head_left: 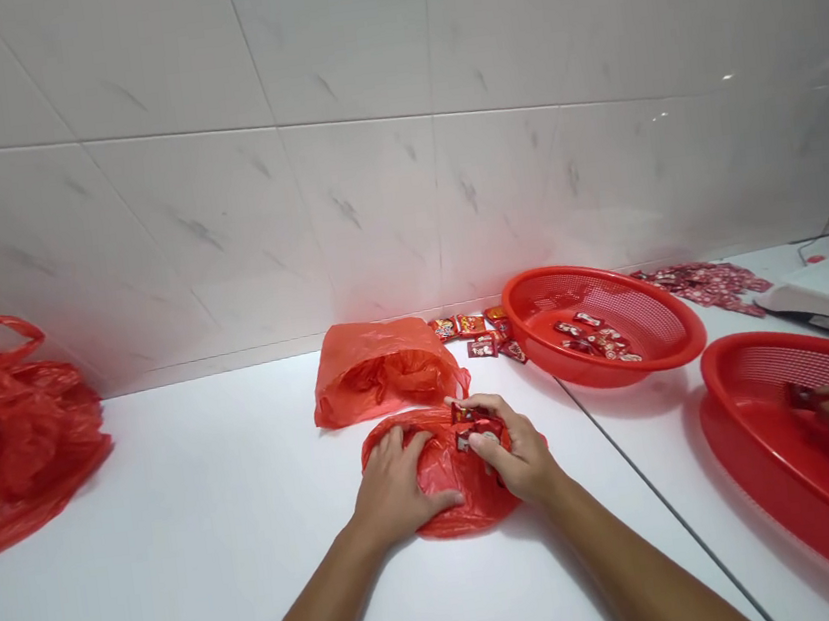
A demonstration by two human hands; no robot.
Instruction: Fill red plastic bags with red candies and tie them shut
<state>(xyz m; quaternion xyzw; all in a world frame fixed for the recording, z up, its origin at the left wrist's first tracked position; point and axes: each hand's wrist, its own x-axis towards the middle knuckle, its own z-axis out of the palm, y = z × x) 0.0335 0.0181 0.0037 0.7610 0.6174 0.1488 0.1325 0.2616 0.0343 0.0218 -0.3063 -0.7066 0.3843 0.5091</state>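
1. Head view: the left hand (pixel 397 484) spreads over the near red bag (pixel 438 471), fingers apart; the right hand (pixel 514 447), just beside it, pinches small wrapped packets (pixel 464 439) above the bag's right part
2. Good handling likely means the left fingers steadying the bag's thin plastic, and a firm, low pinch so no packet slips
3. The near red bag lies on the white table (pixel 191 580), its long axis left to right, its mouth seemingly upward
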